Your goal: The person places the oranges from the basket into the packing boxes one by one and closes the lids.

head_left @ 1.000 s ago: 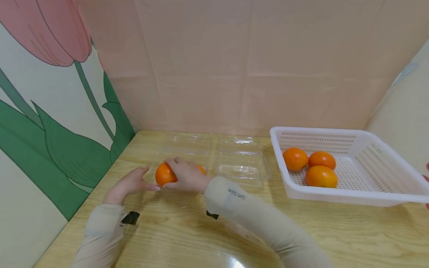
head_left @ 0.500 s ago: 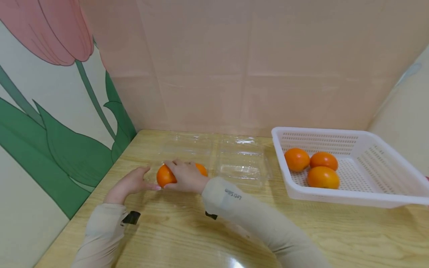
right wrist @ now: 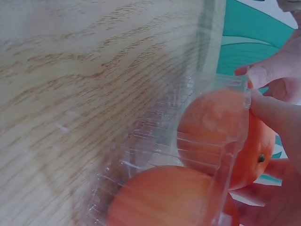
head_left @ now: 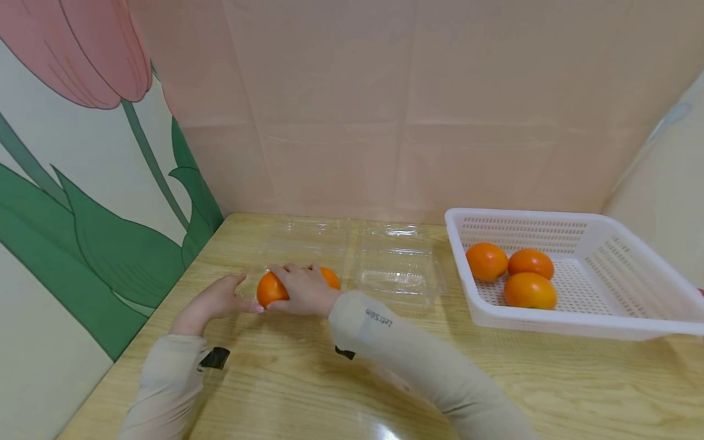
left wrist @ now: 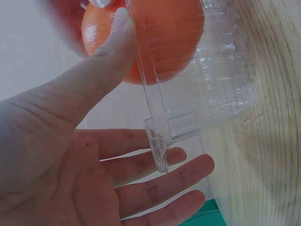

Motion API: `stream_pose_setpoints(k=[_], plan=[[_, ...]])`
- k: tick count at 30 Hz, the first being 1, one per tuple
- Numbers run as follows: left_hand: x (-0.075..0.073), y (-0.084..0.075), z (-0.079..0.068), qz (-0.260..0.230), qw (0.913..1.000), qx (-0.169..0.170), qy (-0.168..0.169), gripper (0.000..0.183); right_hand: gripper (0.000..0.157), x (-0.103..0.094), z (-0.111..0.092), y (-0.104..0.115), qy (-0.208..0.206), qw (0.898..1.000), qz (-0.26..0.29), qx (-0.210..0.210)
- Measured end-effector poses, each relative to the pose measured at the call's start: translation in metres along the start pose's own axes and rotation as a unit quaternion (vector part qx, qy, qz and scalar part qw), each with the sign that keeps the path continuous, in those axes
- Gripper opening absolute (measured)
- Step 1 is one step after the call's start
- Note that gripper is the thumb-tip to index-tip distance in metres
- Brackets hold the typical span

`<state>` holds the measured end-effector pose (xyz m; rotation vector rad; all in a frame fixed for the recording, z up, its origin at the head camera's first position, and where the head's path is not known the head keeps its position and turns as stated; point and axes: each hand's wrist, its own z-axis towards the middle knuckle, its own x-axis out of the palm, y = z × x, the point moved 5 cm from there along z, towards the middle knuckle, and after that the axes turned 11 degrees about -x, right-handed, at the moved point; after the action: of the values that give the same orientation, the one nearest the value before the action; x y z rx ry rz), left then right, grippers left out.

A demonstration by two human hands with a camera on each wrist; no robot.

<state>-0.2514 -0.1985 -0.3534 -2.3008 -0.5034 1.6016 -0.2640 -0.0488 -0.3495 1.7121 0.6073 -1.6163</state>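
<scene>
My right hand (head_left: 308,292) holds an orange (head_left: 271,289) from above, fingers over its top and thumb at its near side. That orange sits at the left end of a clear plastic clamshell box (left wrist: 188,113), whose lid lies back behind it. Beside it in the same box is a second orange (right wrist: 164,197), partly covered by the right hand in the head view. My left hand (head_left: 217,299) is at the box's left front corner. Its thumb touches the front rim, and its fingers stretch out straight, spread beside the corner.
Another clear clamshell box (head_left: 393,278) lies opened to the right of the first. Farther right stands a white perforated basket (head_left: 594,327), with three oranges (head_left: 529,291) grouped in its left part. A wooden table (head_left: 286,391) bears everything, with a pink-beige sheet (head_left: 352,122) behind.
The right wrist and forearm have shifted slightly left, uncovering more of the second orange. The left hand stays in place. The head view has moved a little.
</scene>
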Motion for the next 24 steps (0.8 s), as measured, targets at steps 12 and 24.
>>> stream_pose_setpoints(k=[12,24], plan=[[0.0007,0.0004,0.0012,0.001,1.0,-0.002,-0.003,0.097,0.077,0.0062,0.0022,-0.0043,0.014,1.0,-0.021,0.013],[0.0017,0.0023,0.0019,-0.004,1.0,0.002,-0.003,0.098,0.074,0.0037,-0.0025,-0.0071,0.021,1.0,0.0,0.007]])
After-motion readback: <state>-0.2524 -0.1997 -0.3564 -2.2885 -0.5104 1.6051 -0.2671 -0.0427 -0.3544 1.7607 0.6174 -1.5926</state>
